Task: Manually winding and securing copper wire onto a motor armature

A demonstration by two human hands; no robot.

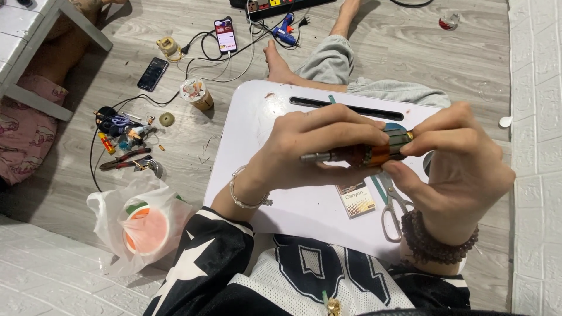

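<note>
Rotor (pixel 366 153): small motor armature, copper windings, steel shaft poking out leftward; held level in the air above the white lap desk (pixel 252 117), between both hands.
Left hand (pixel 310 149): curled closed over the shaft end, fingers on top, thumb beneath; firm wrap.
Right hand (pixel 462 161): pinching the far end between fingertip and thumb, other fingers loosely bent; nothing else held.
Below: scissors (pixel 391 205) and a small printed card (pixel 356 199) flat on the desk, just under the rotor.
Floor, left: pliers (pixel 123 159), assorted small parts, two phones (pixel 225 35) on cables, a cup (pixel 196 93), a glue gun (pixel 285 29), a plastic bag (pixel 117 210) holding tubs.
Risk: likely slip at the pinched end, since only two fingertips carry it; a drop onto the desk could bend the shaft or nick the windings.
Risk: fine copper wire under the left fingers, easily scraped or snapped by a hard squeeze.
Risk: scissors directly beneath, a poor landing spot.
</note>
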